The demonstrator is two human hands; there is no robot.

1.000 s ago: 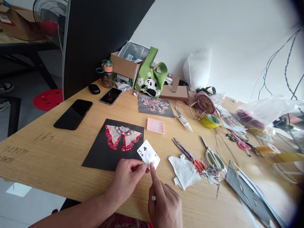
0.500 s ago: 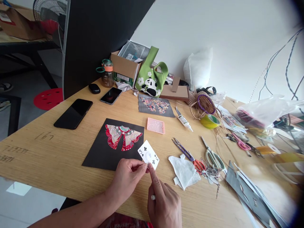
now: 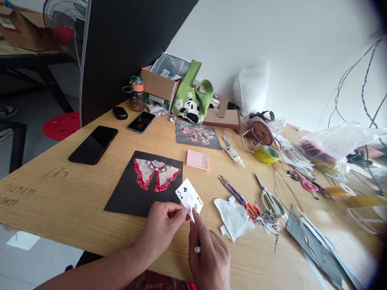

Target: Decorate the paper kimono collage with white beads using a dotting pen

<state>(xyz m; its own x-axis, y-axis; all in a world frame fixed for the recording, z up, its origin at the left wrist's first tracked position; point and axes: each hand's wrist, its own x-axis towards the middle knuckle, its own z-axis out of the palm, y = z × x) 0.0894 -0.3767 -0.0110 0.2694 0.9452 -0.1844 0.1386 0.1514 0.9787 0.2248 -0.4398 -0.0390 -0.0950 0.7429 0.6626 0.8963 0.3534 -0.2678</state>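
Note:
A three of clubs playing card [image 3: 182,188] bears a small whitish blob near its middle. My left hand [image 3: 165,219] pinches the card's lower corner between thumb and fingers. My right hand [image 3: 210,255] is closed around a thin pen-like tool with a white end [image 3: 197,249], its index finger reaching to the card's lower edge. Left of the card lies a black sheet [image 3: 121,199] carrying a red and cream fan-shaped fabric piece [image 3: 161,187] with beads. Beyond the card is a pink tray [image 3: 198,160] of tiny clear beads.
White cloth pieces [image 3: 234,219], purple-and-red scissors [image 3: 234,191] and green-handled scissors [image 3: 269,199] lie to the right. A glue tube [image 3: 234,153] is beyond them. Two phones [image 3: 93,145] are at the left; a green panda bag [image 3: 193,98] stands at the back.
My right index finger has shifted slightly to the right along the card, and the tool's white end has moved a little right. My left hand keeps its hold on the card.

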